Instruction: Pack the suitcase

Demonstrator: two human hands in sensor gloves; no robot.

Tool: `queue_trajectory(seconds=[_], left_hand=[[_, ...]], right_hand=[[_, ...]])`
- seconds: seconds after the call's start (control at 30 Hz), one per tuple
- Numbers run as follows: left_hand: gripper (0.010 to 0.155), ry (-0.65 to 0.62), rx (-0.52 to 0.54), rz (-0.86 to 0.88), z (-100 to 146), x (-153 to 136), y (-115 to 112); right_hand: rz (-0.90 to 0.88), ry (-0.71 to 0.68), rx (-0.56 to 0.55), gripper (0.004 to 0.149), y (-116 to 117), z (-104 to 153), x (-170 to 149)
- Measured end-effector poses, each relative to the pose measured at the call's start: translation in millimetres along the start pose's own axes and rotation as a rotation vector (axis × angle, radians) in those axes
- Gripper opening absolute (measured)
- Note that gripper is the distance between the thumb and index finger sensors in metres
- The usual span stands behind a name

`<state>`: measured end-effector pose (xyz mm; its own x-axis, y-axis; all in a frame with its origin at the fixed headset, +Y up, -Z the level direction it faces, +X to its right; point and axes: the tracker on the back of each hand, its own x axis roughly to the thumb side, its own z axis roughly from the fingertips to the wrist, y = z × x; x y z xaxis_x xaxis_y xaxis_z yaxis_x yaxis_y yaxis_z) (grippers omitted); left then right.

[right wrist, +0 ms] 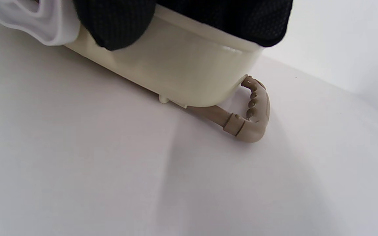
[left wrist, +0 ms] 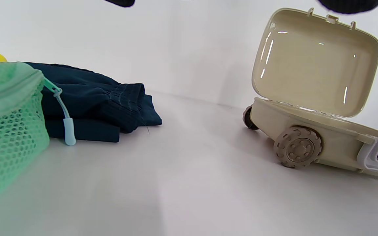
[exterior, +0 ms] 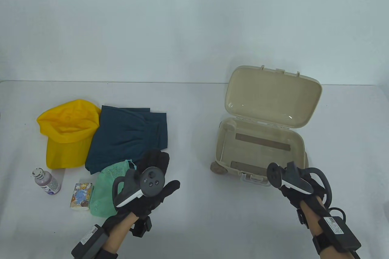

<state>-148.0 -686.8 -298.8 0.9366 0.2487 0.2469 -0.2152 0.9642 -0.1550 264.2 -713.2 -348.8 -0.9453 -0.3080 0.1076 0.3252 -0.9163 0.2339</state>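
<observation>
The beige suitcase [exterior: 299, 146] lies open at the right of the table with its lid up and nothing inside. My right hand [exterior: 285, 187] is at its front right corner; in the right wrist view a thumb and fingers [right wrist: 116, 26] lie over the rim of the suitcase wall [right wrist: 182, 68], holding it. My left hand [exterior: 165, 169] hovers with straight fingers over the near edge of the folded dark teal shorts [exterior: 130, 133] and the green mesh bag [exterior: 104, 187]. It holds nothing. The left wrist view shows the mesh bag [left wrist: 8, 124], shorts [left wrist: 94, 101] and suitcase [left wrist: 317, 65].
A yellow cap [exterior: 68, 133] lies left of the shorts. A small bottle [exterior: 47, 181] and a patterned tissue packet [exterior: 81, 195] sit near the front left. The suitcase's tan pull handle [right wrist: 254, 118] sticks out at its side, and a white latch [right wrist: 44, 26] is on the front.
</observation>
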Motion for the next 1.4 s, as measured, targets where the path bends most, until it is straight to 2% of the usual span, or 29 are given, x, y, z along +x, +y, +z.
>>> queue_trajectory(seconds=[0.23,0.5,0.6,0.73,0.87,0.97,1.07,1.17,1.3,1.4], left_hand=[[0.089,-0.001,-0.006,-0.001,0.5,0.5,0.0],[0.089,0.000,-0.009,0.004,0.8,0.0,0.9],[0.089,-0.001,-0.007,0.009,0.6,-0.3,1.5],[0.089,-0.004,-0.004,0.014,0.1,-0.4,1.6],[0.089,-0.003,0.004,0.011,0.2,-0.4,2.3],[0.089,-0.001,0.011,0.008,0.5,-0.9,3.0],[0.089,0.001,0.018,0.003,1.1,-1.5,4.0],[0.089,0.006,0.027,0.004,1.9,-2.5,5.7],[0.088,0.038,0.045,-0.019,0.4,-8.2,10.4],[0.088,0.109,0.069,-0.019,-3.1,-20.4,25.7]], right_hand=[[-0.018,0.059,0.034,0.041,5.6,0.3,-15.8],[-0.008,0.054,0.045,0.042,3.7,2.5,-15.9],[-0.046,0.013,0.077,0.055,-6.3,9.3,-15.0],[-0.101,-0.032,-0.012,0.066,-36.6,21.4,-5.3],[-0.327,-0.122,-0.153,0.070,-74.3,34.6,19.1],[-0.522,-0.219,-0.263,0.074,-94.1,46.6,45.8],[-0.619,-0.273,-0.323,0.078,-99.2,54.7,65.1],[-0.665,-0.297,-0.367,0.083,-93.4,58.7,81.5],[-0.632,-0.290,-0.358,0.086,-82.7,55.9,88.2],[-0.644,-0.281,-0.355,0.086,-77.8,55.0,87.0]])
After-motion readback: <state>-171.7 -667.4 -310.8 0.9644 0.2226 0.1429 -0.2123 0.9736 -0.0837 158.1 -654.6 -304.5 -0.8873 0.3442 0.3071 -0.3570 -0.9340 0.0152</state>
